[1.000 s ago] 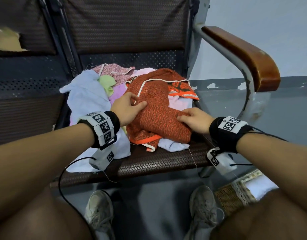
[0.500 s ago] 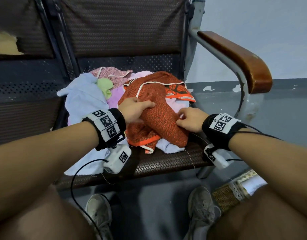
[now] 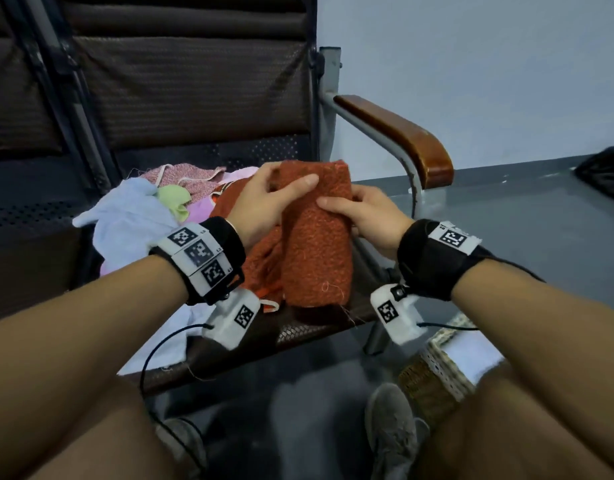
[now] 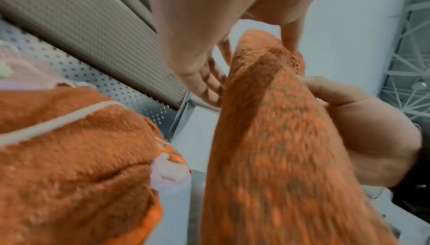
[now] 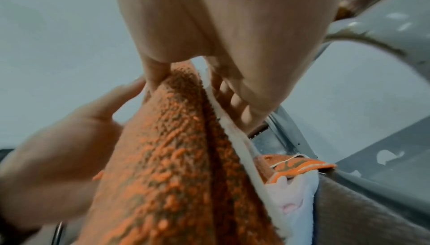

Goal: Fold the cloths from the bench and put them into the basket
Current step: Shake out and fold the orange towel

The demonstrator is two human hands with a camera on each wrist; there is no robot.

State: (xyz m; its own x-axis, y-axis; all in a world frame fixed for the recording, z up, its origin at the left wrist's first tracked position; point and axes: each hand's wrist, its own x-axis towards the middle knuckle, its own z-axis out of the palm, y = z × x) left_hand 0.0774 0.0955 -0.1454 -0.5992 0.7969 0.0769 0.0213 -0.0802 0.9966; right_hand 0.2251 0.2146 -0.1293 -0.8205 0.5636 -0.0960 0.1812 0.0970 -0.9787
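Lifted since earlier frame: orange cloth (image 3: 316, 237), now clear above bench seat (image 3: 319, 330), pinched by left hand (image 3: 264, 199) and right hand (image 3: 364, 216).
Remaining cloth pile (image 3: 132, 216) left of it on seat; basket (image 3: 433, 375) below seat, right; armrest (image 3: 399, 136) beyond.

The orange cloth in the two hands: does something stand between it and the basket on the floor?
Nothing visible does. The orange cloth is held up by the left hand and right hand; the basket sits lower right beside the bench, partly hidden by the right forearm.
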